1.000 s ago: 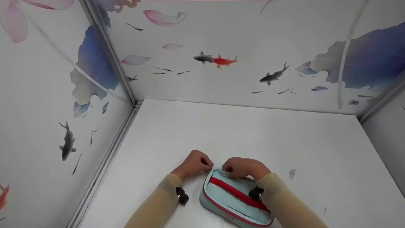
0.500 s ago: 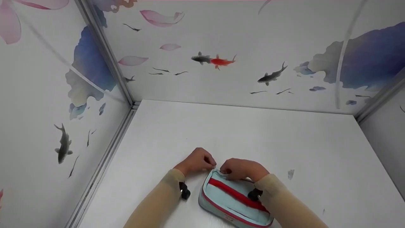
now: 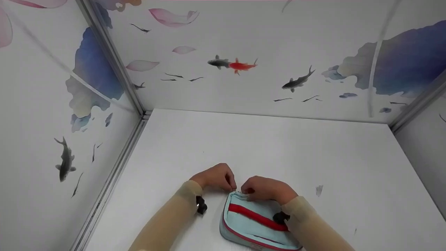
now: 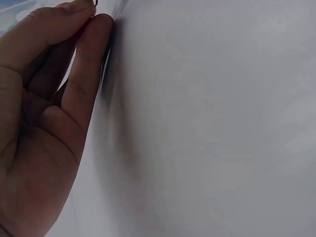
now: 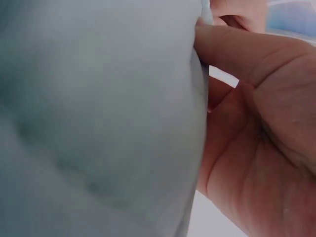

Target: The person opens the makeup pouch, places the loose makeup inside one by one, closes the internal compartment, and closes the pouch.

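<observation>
A light blue fabric pencil case (image 3: pixel 254 232) with a red strap (image 3: pixel 256 217) and red piping lies on the white table, partly under my right forearm. My left hand (image 3: pixel 218 177) is at its far left corner. Thumb and forefinger pinch there on what looks like a zipper pull, and a tiny dark metal bit (image 4: pixel 96 3) shows at the thumb tip in the left wrist view. My right hand (image 3: pixel 267 189) grips the far edge just beside it, the thumb (image 5: pixel 232 47) pressing the fabric (image 5: pixel 108 98) in the right wrist view. Inside the case nothing is visible.
White panels with painted fish and petals stand behind the table (image 3: pixel 271 146) and on both sides. A metal frame rail (image 3: pixel 115 177) runs along the left edge. Each sleeve has a black wrist device (image 3: pixel 201 205) underneath. A grey mark (image 3: pixel 319 190) lies to the right.
The two hands have come slightly closer together at the case's far corner, and the left wrist has tilted a little. The right hand keeps its grip. The head view has shifted slightly.
</observation>
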A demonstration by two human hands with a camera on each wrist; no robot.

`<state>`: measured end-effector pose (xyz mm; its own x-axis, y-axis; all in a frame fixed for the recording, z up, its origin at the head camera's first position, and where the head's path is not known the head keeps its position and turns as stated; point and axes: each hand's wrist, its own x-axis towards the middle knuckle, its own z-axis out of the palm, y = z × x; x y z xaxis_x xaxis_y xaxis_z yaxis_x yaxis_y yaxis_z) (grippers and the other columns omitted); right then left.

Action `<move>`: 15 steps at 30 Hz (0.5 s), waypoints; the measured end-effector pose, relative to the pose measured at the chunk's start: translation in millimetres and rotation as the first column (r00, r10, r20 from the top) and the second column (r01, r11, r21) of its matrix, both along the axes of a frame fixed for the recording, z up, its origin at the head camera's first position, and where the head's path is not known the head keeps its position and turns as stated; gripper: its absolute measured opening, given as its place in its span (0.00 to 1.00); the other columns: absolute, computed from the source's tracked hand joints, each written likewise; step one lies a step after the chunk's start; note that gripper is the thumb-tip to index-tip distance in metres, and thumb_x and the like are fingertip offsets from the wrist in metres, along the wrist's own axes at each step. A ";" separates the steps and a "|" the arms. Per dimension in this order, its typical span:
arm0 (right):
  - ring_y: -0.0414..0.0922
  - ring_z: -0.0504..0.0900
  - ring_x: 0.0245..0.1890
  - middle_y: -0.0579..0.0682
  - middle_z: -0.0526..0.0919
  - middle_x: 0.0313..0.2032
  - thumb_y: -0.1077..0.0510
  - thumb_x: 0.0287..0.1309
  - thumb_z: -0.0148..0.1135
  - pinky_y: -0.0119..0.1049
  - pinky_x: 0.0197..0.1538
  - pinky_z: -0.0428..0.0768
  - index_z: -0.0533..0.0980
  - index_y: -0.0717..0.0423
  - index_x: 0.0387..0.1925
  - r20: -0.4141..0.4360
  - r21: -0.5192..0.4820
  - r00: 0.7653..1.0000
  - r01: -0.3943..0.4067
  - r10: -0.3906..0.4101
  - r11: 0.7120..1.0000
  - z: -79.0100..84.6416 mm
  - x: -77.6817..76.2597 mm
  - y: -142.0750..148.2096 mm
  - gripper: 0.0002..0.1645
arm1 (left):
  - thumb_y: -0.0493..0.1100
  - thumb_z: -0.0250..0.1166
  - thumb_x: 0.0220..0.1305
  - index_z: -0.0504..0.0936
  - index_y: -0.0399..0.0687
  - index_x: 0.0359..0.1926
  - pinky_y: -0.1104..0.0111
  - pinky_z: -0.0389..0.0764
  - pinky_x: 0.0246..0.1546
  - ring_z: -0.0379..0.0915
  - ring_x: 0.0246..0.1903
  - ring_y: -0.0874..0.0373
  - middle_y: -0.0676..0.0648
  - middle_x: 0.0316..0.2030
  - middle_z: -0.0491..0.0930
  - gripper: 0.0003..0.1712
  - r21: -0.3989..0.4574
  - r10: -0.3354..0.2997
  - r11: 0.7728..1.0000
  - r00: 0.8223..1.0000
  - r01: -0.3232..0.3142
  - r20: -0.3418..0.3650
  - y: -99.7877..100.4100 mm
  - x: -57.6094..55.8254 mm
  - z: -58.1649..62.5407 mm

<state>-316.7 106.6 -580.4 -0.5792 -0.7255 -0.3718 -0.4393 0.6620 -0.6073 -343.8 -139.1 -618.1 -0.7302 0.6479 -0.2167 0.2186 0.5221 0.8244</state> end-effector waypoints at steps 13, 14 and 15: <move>0.37 0.75 0.30 0.40 0.74 0.25 0.57 0.68 0.72 0.30 0.38 0.76 0.84 0.42 0.39 -0.062 0.007 0.994 -0.092 0.093 0.996 -0.8 2.6 -7.6 0.04 | 0.35 0.77 0.60 0.96 0.58 0.34 0.71 0.84 0.34 0.81 0.29 0.65 0.57 0.29 0.91 0.10 0.029 -0.007 1.000 1.000 0.007 0.013 14.1 -1.9 -0.3; 0.37 0.76 0.30 0.39 0.75 0.25 0.56 0.68 0.72 0.30 0.39 0.77 0.85 0.41 0.39 -0.064 -0.002 0.995 -0.077 0.076 0.997 -1.9 2.5 -5.8 0.04 | 0.35 0.77 0.60 0.96 0.58 0.34 0.71 0.84 0.35 0.81 0.29 0.65 0.57 0.30 0.91 0.10 0.033 -0.005 0.999 1.000 0.004 0.019 14.2 -1.6 -0.9; 0.37 0.76 0.30 0.39 0.76 0.25 0.56 0.67 0.73 0.30 0.39 0.77 0.85 0.41 0.39 -0.065 -0.011 0.996 -0.061 0.060 0.998 -3.2 2.6 -3.9 0.04 | 0.35 0.77 0.60 0.96 0.57 0.34 0.71 0.84 0.35 0.81 0.29 0.65 0.57 0.30 0.91 0.09 0.037 -0.006 0.999 1.000 0.006 0.024 14.4 -1.4 -1.4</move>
